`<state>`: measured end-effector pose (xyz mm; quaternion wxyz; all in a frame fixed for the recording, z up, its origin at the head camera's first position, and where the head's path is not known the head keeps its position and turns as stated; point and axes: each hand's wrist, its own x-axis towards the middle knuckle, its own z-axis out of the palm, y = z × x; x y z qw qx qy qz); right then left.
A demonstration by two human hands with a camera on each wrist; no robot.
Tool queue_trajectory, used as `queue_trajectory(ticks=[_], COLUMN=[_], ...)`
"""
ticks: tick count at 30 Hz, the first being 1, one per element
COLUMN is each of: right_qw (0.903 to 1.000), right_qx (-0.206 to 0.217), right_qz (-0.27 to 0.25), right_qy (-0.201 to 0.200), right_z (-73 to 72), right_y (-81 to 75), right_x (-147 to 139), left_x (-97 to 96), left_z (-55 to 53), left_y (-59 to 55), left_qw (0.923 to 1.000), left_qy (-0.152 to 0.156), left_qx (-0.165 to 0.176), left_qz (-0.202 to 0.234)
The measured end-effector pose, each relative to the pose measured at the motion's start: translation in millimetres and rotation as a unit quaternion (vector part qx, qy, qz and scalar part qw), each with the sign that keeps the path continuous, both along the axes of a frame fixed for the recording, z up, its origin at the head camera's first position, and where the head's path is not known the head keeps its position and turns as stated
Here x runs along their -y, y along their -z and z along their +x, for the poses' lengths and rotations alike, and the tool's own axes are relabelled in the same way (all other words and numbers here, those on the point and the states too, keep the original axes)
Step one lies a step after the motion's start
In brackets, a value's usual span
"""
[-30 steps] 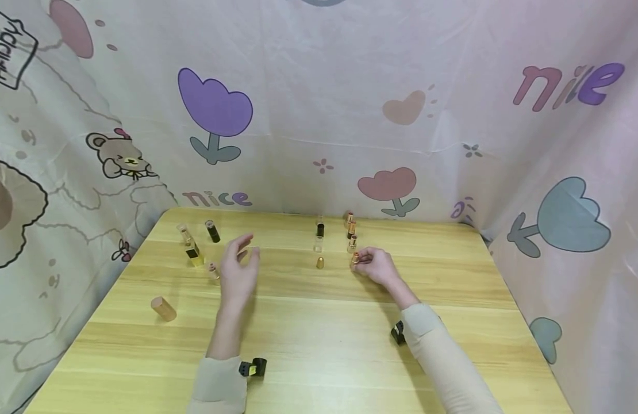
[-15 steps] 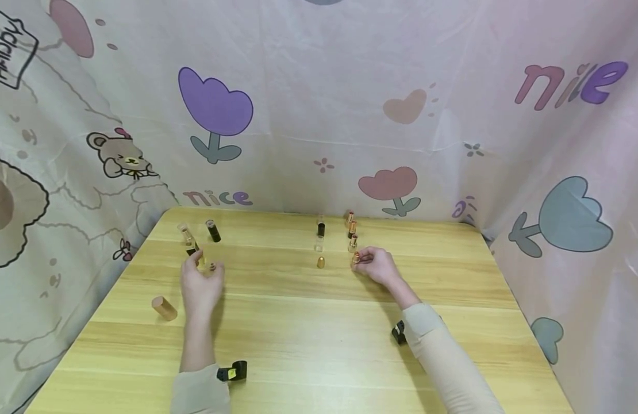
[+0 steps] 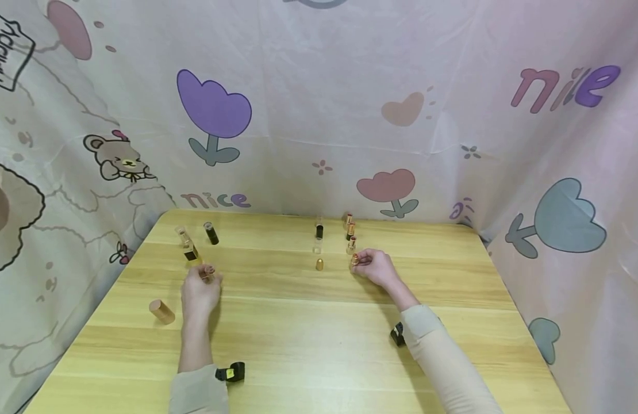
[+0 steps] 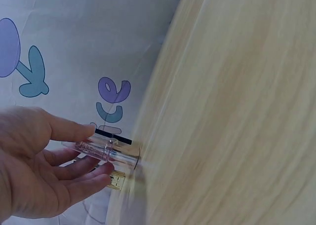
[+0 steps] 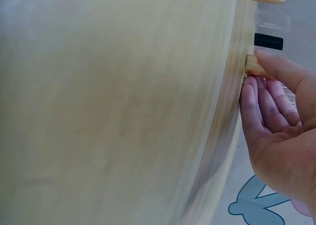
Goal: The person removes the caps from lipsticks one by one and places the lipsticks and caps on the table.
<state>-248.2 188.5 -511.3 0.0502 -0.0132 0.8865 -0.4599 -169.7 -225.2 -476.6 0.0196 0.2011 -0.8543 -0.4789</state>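
Observation:
At the left of the table, my left hand has its thumb and fingers around a lipstick tube with a clear, pinkish upper part and a shiny base, which stands close to the wood. My right hand pinches a small gold lipstick between thumb and fingers at the front of a row. Behind that one stand several uncapped lipsticks with gold tops. A gold bullet-shaped cap is on the table left of the right hand, with a clear cap and a black one behind it.
Beyond the left hand stand a gold-and-black lipstick tube, a clear-topped one and a black tube. A tan cylindrical tube stands left of the left forearm. Printed cloth hangs behind the wooden table.
My left hand has moved left, lowered onto the clear-topped lipstick tube and closed its fingers around it. The right hand has stayed at the gold lipstick.

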Motion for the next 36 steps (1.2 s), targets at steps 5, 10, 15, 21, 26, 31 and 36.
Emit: queue_trajectory(ticks=[5,10,15,21,26,31,36], right_qw=[1.0,1.0,1.0,1.0,1.0,1.0,1.0], right_qx=[-0.001,-0.004,-0.005,-0.003,-0.006,-0.006,-0.009], right_qz=[-0.006,-0.003,0.003,-0.001,0.0,-0.005,-0.003], right_qy=[-0.002,0.002,0.005,0.005,0.0,-0.001,0.001], right_z=[0.6,1.2,1.1,2.4,2.3,2.6,3.2], right_y=[0.1,-0.2,0.9,0.7,0.9,0.8,-0.6], right_x=[0,0,0,0,-1,0,0], left_x=[-0.5,-4.0,-9.2,-17.9,-28.0,-40.2,-52.7], left_z=[-0.1,-0.6,-3.8,-8.7,-13.0,-15.1,-18.8], left_y=[3.1,3.2,3.7,3.9,5.2,4.2,2.9], left_qw=[0.9998,0.9994,0.9985,0.9966,0.9942,0.9871,0.9782], left_qy=[-0.005,-0.005,-0.001,-0.001,0.0,-0.001,0.008], left_qx=[-0.017,-0.029,-0.044,-0.059,-0.064,-0.071,-0.075], left_qz=[-0.001,0.015,0.031,0.058,0.086,0.144,0.194])
